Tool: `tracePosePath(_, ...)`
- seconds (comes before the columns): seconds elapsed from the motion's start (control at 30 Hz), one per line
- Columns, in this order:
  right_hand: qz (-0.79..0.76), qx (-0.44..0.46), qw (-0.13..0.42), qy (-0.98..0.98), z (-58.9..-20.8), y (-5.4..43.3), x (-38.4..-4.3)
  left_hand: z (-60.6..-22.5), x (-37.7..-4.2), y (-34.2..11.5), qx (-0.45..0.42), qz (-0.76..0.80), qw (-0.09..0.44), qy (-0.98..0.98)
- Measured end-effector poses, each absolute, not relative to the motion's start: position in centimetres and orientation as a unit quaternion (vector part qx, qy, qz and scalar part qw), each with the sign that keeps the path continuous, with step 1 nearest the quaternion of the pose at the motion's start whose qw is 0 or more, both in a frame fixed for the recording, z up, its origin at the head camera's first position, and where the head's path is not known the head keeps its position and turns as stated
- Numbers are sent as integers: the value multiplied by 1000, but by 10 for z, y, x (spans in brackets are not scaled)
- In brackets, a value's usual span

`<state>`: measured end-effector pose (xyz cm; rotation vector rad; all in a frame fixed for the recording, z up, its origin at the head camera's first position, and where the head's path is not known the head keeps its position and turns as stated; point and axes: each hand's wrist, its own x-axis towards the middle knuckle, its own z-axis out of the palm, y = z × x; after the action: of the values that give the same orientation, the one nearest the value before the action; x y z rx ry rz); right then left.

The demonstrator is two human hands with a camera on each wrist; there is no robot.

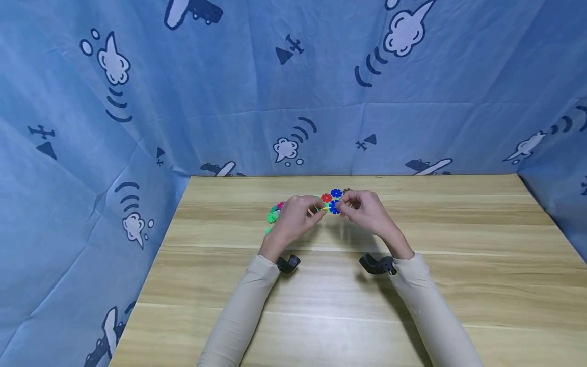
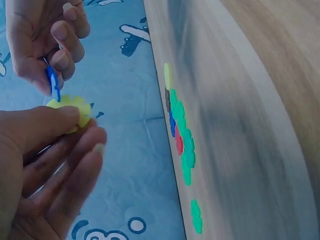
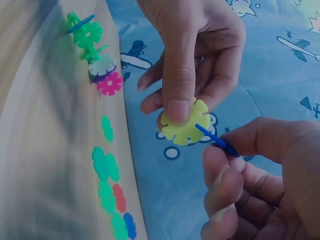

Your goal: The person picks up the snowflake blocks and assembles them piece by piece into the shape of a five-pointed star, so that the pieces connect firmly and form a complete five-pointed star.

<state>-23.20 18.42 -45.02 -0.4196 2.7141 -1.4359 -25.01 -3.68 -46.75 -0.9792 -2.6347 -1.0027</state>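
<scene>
Both hands meet in front of me above the far part of the table. Between thumb and fingers, the left hand [image 1: 295, 218] pinches a yellow notched plastic disc [image 3: 181, 135], shaped like a snowflake building piece. The right hand [image 1: 368, 213] pinches a blue notched disc [image 1: 333, 207], seen edge-on in both wrist views. In the right wrist view the edge of the blue disc overlaps the yellow one, the two standing at an angle to each other. Fingers of both hands hide parts of the discs.
Loose discs lie near the table's back edge: a red disc [image 1: 326, 197], another blue disc [image 1: 336, 193] and several green ones. Left of them, a cluster of joined discs includes a green disc [image 3: 89, 35] and a pink disc [image 3: 110, 83]. A blue patterned curtain [image 1: 321, 92] hangs behind.
</scene>
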Motion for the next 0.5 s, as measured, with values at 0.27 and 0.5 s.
tracePosePath(0.27,-489,-130,13,863,-450,185,-234,-469,-251,-36,-347,-379,89,-853)
tracePosePath(0.5,-528,-122,28,840,-448,188,-234,-468,-252,-37,-349,-425,105,-828)
